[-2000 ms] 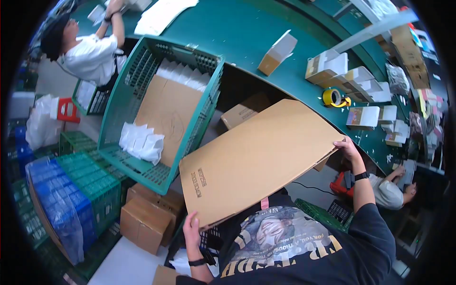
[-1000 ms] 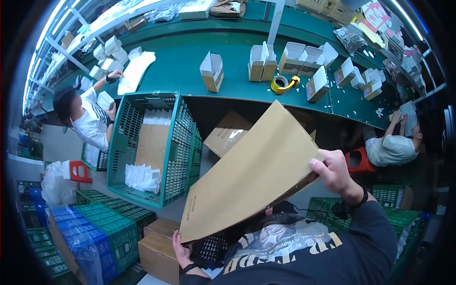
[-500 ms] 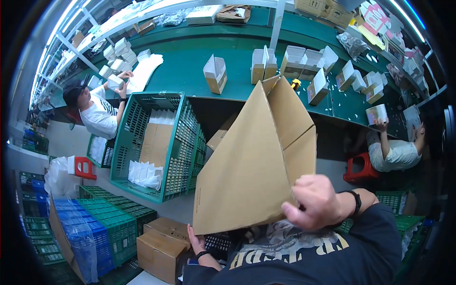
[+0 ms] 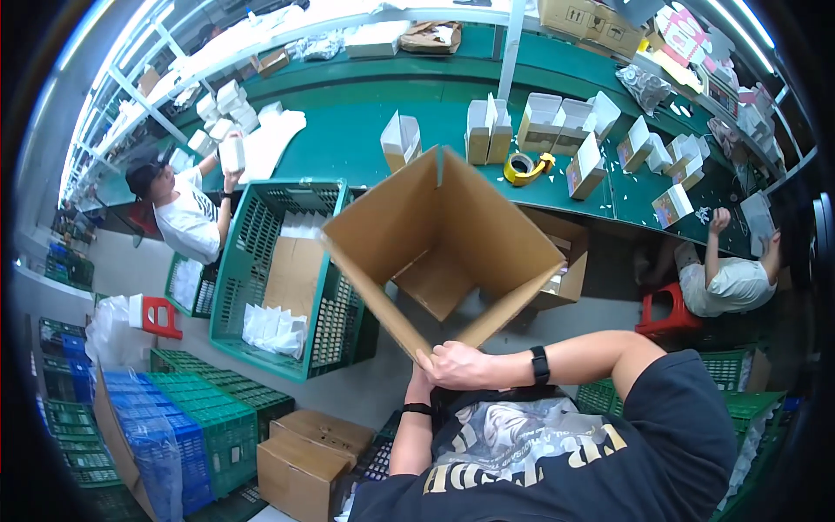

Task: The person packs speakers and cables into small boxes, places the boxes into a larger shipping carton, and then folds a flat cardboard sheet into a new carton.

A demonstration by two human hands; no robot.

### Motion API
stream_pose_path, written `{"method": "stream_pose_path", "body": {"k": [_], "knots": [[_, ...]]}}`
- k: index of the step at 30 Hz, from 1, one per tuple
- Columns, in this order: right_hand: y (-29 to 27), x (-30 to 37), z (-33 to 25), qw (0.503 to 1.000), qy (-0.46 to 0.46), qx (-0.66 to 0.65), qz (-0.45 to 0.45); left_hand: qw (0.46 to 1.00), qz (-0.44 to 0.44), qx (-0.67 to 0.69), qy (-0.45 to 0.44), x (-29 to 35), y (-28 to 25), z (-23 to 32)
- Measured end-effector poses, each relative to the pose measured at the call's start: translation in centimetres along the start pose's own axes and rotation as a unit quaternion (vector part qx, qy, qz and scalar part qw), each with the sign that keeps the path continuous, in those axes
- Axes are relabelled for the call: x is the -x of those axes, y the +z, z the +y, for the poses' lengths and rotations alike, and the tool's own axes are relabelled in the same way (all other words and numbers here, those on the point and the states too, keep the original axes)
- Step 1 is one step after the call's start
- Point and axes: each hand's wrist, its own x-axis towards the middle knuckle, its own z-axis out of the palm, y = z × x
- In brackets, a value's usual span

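Note:
A brown cardboard box (image 4: 374, 228) stands opened out into a square in front of me, its open top toward me. Through its lower end I see a brown flap and some grey floor. My right hand (image 4: 458, 365) is closed on the box's near corner, where two walls meet. Right beside it, my left hand (image 4: 419, 379) is at the same corner, mostly hidden behind the right; what shows of it appears to grip the cardboard.
Behind the box runs a green workbench (image 4: 339, 143) with several small open cartons and a yellow tape dispenser (image 4: 527, 170). A green crate (image 4: 217, 287) with white packets stands left. Another carton (image 4: 570, 261) sits under the bench. Co-workers sit left (image 4: 184, 217) and right (image 4: 735, 283).
The folded cardboard has opened into a square box, and its opening has turned toward me. My right hand moved left to the near corner; my left hand moved right and up to it.

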Motion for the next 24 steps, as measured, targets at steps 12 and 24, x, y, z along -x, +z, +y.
{"method": "stream_pose_path", "body": {"k": [12, 24], "knots": [[1.9, -6.5, 6.6, 0.998, 0.054, -0.010, -0.005, 0.934, -0.113, -0.244, 0.235, 0.3, 9.7, 20.1], [-5.4, 4.2, 21.6, 0.849, 0.512, -0.018, 0.128, 0.925, -0.116, -0.277, 0.231, -2.4, 9.5, 23.5]]}}
